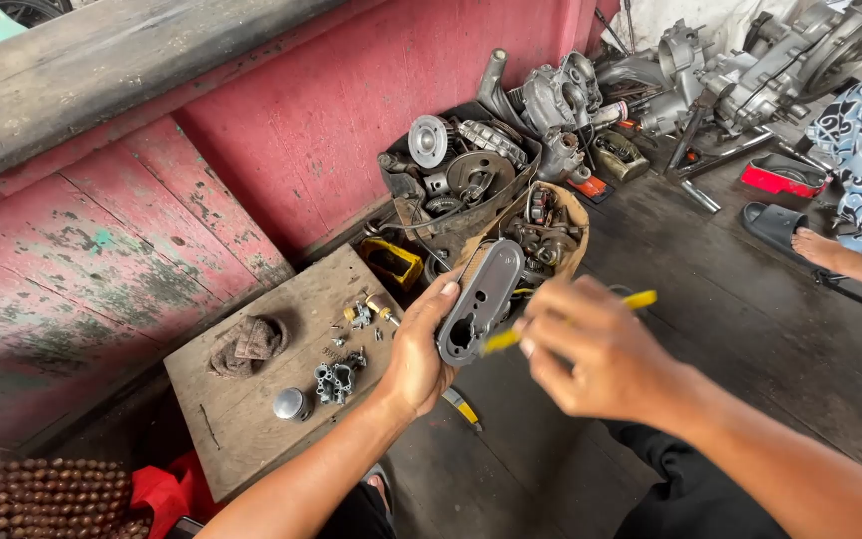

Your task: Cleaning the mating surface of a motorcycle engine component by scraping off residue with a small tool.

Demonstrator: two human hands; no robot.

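Centre of frame: your left hand (419,351) grips a grey metal cover (481,299), fingers wrapped behind it, thumb on its edge. Your right hand (591,349), just right of it, pinches a yellow-handled tool (641,298), tip against the cover's lower opening. Lower left: wooden board (251,419) with small carburettor parts (336,379), rag (246,342). Upper centre: box of engine parts (461,170).
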